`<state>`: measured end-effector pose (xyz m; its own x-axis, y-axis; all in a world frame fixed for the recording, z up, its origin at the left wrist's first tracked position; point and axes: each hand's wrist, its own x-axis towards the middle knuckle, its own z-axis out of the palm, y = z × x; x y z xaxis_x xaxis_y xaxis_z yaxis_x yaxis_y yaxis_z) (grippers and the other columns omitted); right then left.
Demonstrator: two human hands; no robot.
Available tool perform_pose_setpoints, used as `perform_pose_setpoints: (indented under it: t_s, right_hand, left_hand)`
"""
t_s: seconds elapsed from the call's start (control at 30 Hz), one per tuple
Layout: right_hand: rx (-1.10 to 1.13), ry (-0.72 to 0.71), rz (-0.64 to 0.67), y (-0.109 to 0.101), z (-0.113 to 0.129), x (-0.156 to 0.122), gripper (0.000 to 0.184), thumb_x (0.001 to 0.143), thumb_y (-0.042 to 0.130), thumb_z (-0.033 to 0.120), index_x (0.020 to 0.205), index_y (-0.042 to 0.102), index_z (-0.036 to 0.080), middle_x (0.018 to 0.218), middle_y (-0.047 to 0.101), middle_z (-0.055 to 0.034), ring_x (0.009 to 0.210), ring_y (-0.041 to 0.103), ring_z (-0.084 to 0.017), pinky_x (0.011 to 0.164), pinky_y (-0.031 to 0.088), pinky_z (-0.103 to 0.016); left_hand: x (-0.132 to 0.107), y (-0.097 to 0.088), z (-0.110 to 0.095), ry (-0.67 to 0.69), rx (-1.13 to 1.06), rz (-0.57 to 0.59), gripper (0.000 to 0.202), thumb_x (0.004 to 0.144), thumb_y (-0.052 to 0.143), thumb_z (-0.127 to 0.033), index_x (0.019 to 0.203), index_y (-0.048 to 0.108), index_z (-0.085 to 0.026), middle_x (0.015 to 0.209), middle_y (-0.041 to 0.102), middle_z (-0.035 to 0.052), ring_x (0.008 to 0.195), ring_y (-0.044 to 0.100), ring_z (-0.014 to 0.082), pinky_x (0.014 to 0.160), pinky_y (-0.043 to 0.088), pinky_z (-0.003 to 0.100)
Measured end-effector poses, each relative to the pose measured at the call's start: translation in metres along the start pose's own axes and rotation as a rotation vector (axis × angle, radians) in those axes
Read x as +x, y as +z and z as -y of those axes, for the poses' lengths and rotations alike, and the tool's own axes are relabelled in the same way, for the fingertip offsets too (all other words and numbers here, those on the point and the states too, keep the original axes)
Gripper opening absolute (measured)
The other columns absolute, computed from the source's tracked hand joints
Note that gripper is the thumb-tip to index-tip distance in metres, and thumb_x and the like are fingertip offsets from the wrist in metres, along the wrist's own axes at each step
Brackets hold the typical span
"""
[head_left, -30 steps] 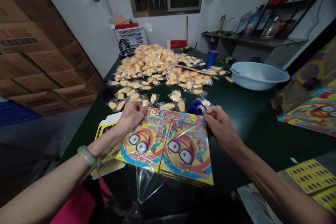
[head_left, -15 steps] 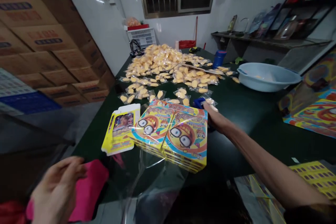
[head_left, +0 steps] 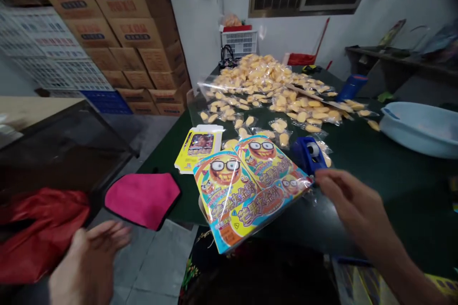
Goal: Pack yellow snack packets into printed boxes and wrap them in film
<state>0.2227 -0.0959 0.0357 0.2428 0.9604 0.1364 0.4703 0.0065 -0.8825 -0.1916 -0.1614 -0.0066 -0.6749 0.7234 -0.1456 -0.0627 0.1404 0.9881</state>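
Observation:
A display box of bright snack packs (head_left: 246, 181), with cartoon faces in glasses, lies face up at the table's near edge, wrapped in clear film. By its right corner my right hand (head_left: 354, 205) pinches its fingers together; a small shiny bit shows at their tips, too small to name. Just beyond those fingertips stands a blue tape dispenser (head_left: 309, 155) with a roll in it. My left hand (head_left: 91, 259) is held out at lower left, blurred, fingers stretched, with nothing visible in it. Nearest to it is a pink cloth piece (head_left: 145, 200).
Individually wrapped yellow pieces (head_left: 265, 74) are heaped across the dark green table. A flat yellow carton (head_left: 200, 147) lies left of the display box. To the right are a pale blue basin (head_left: 422, 126) and a blue cup (head_left: 352, 86). Cardboard cartons (head_left: 132, 33) are stacked at left.
The view has swung left. The display box has turned round, its printed header now toward me. My right hand has drawn back from the tape dispenser toward me; my left remains at lower left.

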Motion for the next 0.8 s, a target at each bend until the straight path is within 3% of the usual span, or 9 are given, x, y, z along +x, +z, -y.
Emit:
perform_pose_setpoints:
  t_s: [0.03,0.07,0.2,0.27,0.33,0.43,0.57,0.67,0.8]
  right_hand:
    - [0.023,-0.014,0.011,0.002,0.005,0.022,0.044,0.072,0.063,0.059,0.096,0.066,0.022,0.093,0.069,-0.0089,0.082,0.064,-0.024,0.067,0.053,-0.034]
    - [0.06,-0.008,0.109,0.006,0.01,0.043,0.046,0.069,0.067,0.058,0.097,0.067,0.022,0.099,0.07,-0.0098,0.089,0.064,-0.026,0.073,0.054,-0.037]
    - [0.292,0.05,0.668,0.026,0.027,0.094,0.049,0.067,0.071,0.056,0.104,0.068,0.024,0.105,0.071,-0.0086,0.099,0.065,-0.029,0.084,0.054,-0.043]
    - [0.382,0.019,0.753,0.032,0.032,0.101,0.049,0.067,0.074,0.051,0.109,0.067,0.027,0.115,0.068,-0.0064,0.105,0.063,-0.027,0.089,0.053,-0.042]
    - [0.446,-0.024,0.701,0.036,0.034,0.105,0.048,0.067,0.076,0.047,0.11,0.066,0.028,0.121,0.065,-0.0055,0.109,0.061,-0.025,0.091,0.052,-0.039]
    - [0.458,-0.054,0.637,0.042,0.037,0.112,0.04,0.07,0.073,0.046,0.104,0.068,0.024,0.112,0.068,-0.0076,0.101,0.064,-0.024,0.088,0.053,-0.039]
    - [0.43,-0.148,0.6,0.06,0.038,0.128,0.02,0.069,0.073,0.038,0.075,0.068,0.019,0.111,0.067,-0.0072,0.101,0.063,-0.022,0.086,0.051,-0.037]
    - [0.426,-0.167,0.635,0.072,0.037,0.134,0.023,0.07,0.071,0.038,0.066,0.06,0.018,0.111,0.066,-0.0085,0.104,0.061,-0.022,0.084,0.049,-0.035]
    - [0.355,-0.15,0.632,0.075,0.038,0.131,0.027,0.074,0.066,0.042,0.069,0.053,0.019,0.102,0.066,-0.0077,0.087,0.063,-0.019,0.072,0.049,-0.032]
  left_hand:
    - [-0.007,0.016,-0.007,-0.015,-0.095,0.033,0.044,0.063,0.064,-0.07,0.073,0.068,-0.027,0.078,0.071,-0.0027,0.083,0.061,0.0212,0.07,0.049,0.033]
    - [-0.012,0.032,-0.015,0.021,-0.145,0.096,0.043,0.059,0.071,-0.065,0.079,0.07,-0.027,0.087,0.071,-0.0021,0.09,0.061,0.0211,0.073,0.048,0.03]
    - [-0.02,0.098,-0.053,0.139,-0.087,0.374,0.053,0.06,0.076,-0.056,0.098,0.07,-0.02,0.108,0.069,0.0064,0.111,0.056,0.0259,0.085,0.046,0.03]
    - [-0.022,0.125,-0.07,0.126,-0.083,0.557,0.055,0.06,0.077,-0.055,0.098,0.069,-0.016,0.108,0.069,0.0106,0.108,0.058,0.0287,0.089,0.045,0.034]
    - [-0.023,0.144,-0.082,0.105,-0.115,0.647,0.055,0.061,0.076,-0.057,0.094,0.07,-0.013,0.102,0.07,0.0126,0.102,0.061,0.0301,0.091,0.045,0.039]
    - [-0.024,0.155,-0.084,0.113,-0.158,0.615,0.053,0.066,0.071,-0.06,0.087,0.071,-0.012,0.097,0.071,0.0134,0.101,0.062,0.0315,0.094,0.044,0.042]
    - [-0.027,0.146,-0.069,0.154,-0.172,0.532,0.051,0.075,0.062,-0.061,0.091,0.072,-0.014,0.108,0.069,0.0123,0.112,0.057,0.0309,0.098,0.042,0.04]
    - [-0.027,0.142,-0.064,0.066,-0.148,0.486,0.056,0.07,0.064,-0.065,0.095,0.071,-0.015,0.11,0.069,0.0124,0.105,0.061,0.0299,0.086,0.048,0.038]
    - [-0.019,0.154,-0.069,-0.013,-0.141,0.431,0.045,0.058,0.079,-0.054,0.077,0.07,-0.014,0.09,0.072,0.0097,0.08,0.064,0.0227,0.068,0.051,0.03]
